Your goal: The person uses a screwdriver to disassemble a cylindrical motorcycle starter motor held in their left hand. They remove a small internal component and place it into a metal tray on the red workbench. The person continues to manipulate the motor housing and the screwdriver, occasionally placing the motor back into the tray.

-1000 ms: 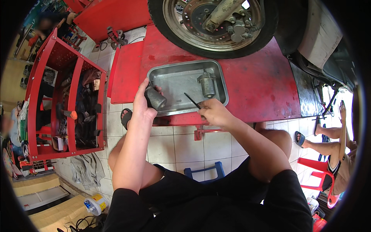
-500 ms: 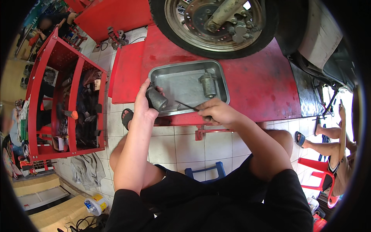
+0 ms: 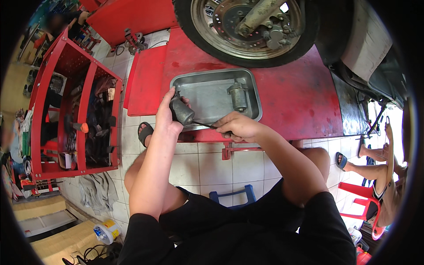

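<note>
My left hand is wrapped round a dark grey metal cylinder, a motor-like part, at the left end of a steel tray. My right hand grips a thin dark tool, whose tip reaches to the held cylinder's lower end. A second grey cylinder with a mounting bracket lies in the right part of the tray. The tray sits on a scuffed red platform, near its front edge.
A motorbike wheel stands behind the tray. A red tool cart is at left, with a grey rag on the floor. A blue stool is below me. Another person's legs and a red chair are at right.
My right hand has shifted the tool left and downward from over the tray until its tip meets the cylinder in my left hand, whose end has swung slightly right.
</note>
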Available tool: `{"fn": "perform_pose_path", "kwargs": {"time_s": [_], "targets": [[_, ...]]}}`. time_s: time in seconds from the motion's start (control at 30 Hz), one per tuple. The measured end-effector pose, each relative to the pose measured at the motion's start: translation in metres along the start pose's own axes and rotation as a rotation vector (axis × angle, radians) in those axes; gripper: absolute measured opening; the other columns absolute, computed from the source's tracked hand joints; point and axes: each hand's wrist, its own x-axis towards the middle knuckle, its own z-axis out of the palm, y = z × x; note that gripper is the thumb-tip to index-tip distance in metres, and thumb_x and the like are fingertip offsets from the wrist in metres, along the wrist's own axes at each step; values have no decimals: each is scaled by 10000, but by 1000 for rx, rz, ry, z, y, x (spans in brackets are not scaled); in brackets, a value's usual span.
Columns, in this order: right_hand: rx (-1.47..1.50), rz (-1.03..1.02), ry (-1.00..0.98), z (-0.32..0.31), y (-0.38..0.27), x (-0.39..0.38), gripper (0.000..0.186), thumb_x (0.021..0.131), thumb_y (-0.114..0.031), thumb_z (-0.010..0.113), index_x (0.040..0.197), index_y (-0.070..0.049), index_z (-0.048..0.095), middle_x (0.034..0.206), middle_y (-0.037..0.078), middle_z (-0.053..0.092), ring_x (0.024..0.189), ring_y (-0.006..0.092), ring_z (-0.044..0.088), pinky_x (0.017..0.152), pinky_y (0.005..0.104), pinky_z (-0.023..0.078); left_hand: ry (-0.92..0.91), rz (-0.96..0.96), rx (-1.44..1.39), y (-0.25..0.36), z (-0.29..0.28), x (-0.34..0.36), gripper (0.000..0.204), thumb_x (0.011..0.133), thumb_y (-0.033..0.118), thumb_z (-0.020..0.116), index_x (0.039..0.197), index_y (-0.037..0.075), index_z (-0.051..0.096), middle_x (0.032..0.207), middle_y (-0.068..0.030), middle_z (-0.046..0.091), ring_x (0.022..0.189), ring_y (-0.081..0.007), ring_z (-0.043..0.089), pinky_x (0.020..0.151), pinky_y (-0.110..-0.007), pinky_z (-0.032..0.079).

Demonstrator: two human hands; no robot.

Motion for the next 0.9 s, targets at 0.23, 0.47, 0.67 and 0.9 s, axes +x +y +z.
{"fn": "perform_pose_path", "kwargs": {"time_s": [0.23,0.47,0.67,0.9], "targets": [[40,-54,37,-5,3,8,279,906,-49,591,1153,75,629,688,51,523,440,65,300,391,267,201,14,12,-46,6,0,2,275,900,268,700,1111,116,610,817,-91,638,707,-220,625,654,-379,526],[-190,-11,180,1,-5,5,248,888,-76,606,1078,74,659,698,51,551,496,83,375,418,270,256,29,-2,-63,10,-5,4,290,903,267,694,1152,135,623,812,-94,642,709,-221,628,657,-384,530],[-231,-17,73,11,-11,2,453,900,-82,607,1315,89,548,740,59,561,522,73,398,432,251,296,-6,7,-22,9,-8,5,277,858,292,748,952,91,583,807,-89,634,714,-233,650,710,-407,547],[-184,-47,107,1,-10,-2,443,902,-103,613,1298,89,564,733,53,561,537,69,409,444,243,303,-5,14,-30,9,-5,2,259,869,286,735,990,101,602,795,-92,639,707,-231,645,689,-402,540]]}}
